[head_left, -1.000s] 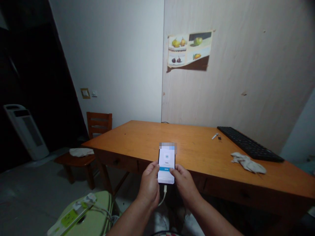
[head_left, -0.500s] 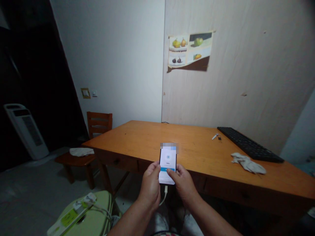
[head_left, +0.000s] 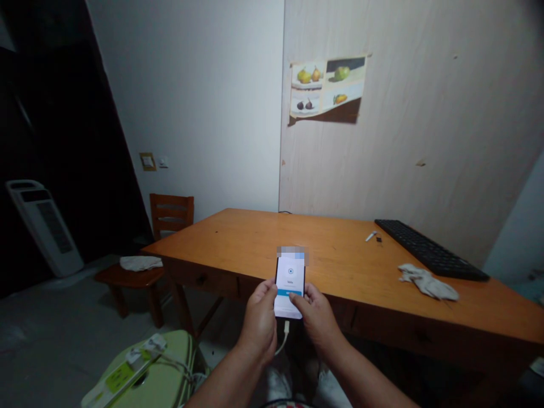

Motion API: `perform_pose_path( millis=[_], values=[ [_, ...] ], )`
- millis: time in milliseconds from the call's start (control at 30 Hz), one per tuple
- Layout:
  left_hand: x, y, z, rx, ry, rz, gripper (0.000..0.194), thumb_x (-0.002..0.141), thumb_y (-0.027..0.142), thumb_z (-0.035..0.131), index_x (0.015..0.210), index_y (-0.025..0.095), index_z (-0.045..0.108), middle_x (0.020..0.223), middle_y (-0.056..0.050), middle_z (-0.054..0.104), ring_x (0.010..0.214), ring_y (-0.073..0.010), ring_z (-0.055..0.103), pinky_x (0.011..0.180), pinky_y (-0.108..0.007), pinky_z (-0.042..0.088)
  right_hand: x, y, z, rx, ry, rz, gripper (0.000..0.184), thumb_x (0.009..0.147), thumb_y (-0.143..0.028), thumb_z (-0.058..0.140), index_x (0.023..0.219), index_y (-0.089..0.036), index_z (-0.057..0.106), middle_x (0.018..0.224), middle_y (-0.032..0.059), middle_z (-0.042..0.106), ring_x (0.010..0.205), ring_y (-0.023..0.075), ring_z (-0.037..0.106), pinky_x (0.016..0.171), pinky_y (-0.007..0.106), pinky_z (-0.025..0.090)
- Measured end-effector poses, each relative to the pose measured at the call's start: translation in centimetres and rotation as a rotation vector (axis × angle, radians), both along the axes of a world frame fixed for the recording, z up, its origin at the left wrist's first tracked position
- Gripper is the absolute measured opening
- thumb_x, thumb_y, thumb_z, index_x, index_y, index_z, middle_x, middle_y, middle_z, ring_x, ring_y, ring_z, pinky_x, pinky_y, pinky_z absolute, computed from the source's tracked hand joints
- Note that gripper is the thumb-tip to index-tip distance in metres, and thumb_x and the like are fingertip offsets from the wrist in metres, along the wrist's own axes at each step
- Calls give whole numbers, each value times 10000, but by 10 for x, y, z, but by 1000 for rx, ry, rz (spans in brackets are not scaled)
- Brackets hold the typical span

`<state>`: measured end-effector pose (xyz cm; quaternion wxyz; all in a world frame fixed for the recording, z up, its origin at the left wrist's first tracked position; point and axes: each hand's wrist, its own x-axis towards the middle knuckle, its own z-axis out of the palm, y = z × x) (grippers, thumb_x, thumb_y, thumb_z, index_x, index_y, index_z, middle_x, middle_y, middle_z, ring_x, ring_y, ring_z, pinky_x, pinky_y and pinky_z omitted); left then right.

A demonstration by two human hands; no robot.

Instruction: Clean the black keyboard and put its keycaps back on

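Between my two hands is a smartphone (head_left: 289, 309), held upright in front of the table's near edge with its screen lit. The screen is mostly white, with a blue bar across the middle and a blurred patch at the top. My left hand (head_left: 260, 314) grips the phone's left side, thumb along the edge. On the right side, my right hand (head_left: 318, 317) is closed around the phone, its thumb over the blue bar. A white charging cable (head_left: 286, 328) runs from the bottom of the phone down between my forearms.
The wooden table (head_left: 255, 238) bears a black keyboard (head_left: 429, 249), a crumpled white cloth (head_left: 428, 282) and a small white object (head_left: 371, 236). At lower left, a power strip (head_left: 123, 374) lies on a green stool (head_left: 170, 362). A wooden chair (head_left: 127, 277) stands left of the table.
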<state>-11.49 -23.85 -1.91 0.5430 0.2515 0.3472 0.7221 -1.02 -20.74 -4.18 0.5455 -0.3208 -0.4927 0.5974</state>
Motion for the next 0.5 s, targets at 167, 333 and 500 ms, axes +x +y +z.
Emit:
perform_pose_path(
  millis=[167,333,500],
  values=[
    [0,0,0,7,-1,-5,404,688,314,808,1030,130,694,884,-91,759,824,-241,721,754,-324,528,0,1,-1,19,-6,-9,383,720,-454,782,944,-173,650,907,87,759,843,269,705,771,390,544],
    [2,0,1,9,4,-17,393,695,300,803,1033,133,693,891,-86,759,824,-239,722,757,-322,528,1,5,-6,23,-32,-17,426,719,-469,790,991,-172,653,894,85,752,836,271,701,721,373,543],
    [2,1,0,13,18,-26,368,728,301,779,1040,129,688,905,-94,759,841,-236,718,759,-315,523,2,5,-6,23,-16,-5,393,754,-438,772,1007,-166,647,969,104,752,877,273,699,760,384,544]
  ],
)
